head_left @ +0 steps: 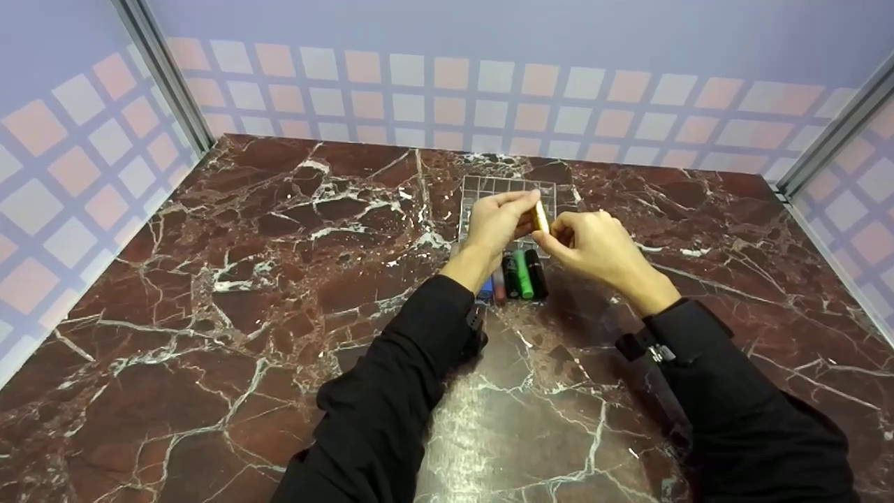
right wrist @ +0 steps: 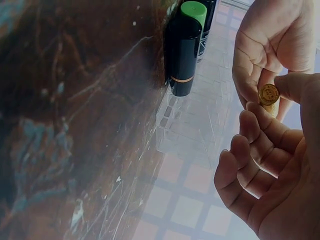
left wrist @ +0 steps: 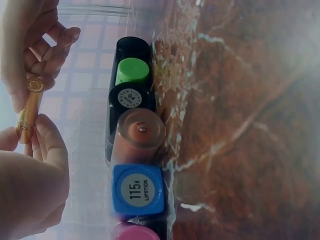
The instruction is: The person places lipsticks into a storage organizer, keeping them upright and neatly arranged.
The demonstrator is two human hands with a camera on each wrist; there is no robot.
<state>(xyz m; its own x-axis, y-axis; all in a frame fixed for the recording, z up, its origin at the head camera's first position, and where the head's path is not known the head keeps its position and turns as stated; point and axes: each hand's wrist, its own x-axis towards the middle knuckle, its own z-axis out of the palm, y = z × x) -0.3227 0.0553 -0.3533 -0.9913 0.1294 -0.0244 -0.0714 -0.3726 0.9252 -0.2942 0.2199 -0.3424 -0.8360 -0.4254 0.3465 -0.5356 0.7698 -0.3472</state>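
Observation:
A slim gold lipstick tube (head_left: 540, 217) is held up over a clear divided organizer (head_left: 508, 184). My left hand (head_left: 494, 222) pinches its far part between thumb and fingers. My right hand (head_left: 601, 244) has its thumb and forefinger at the near end, the other fingers loosely curled. In the left wrist view the gold tube (left wrist: 31, 107) spans between both hands, with a round embossed end showing. That embossed end (right wrist: 269, 94) also faces the right wrist camera, between the right thumb and forefinger.
Beside the organizer's near edge lies a row of cosmetics: a blue lipstick (left wrist: 138, 191), a clear-capped reddish tube (left wrist: 140, 132), a black tube labelled 04 (left wrist: 131, 96), a green-ended tube (head_left: 523, 274) and a black tube (head_left: 536, 274). A pink-ended item (left wrist: 135, 232) is partly cut off.

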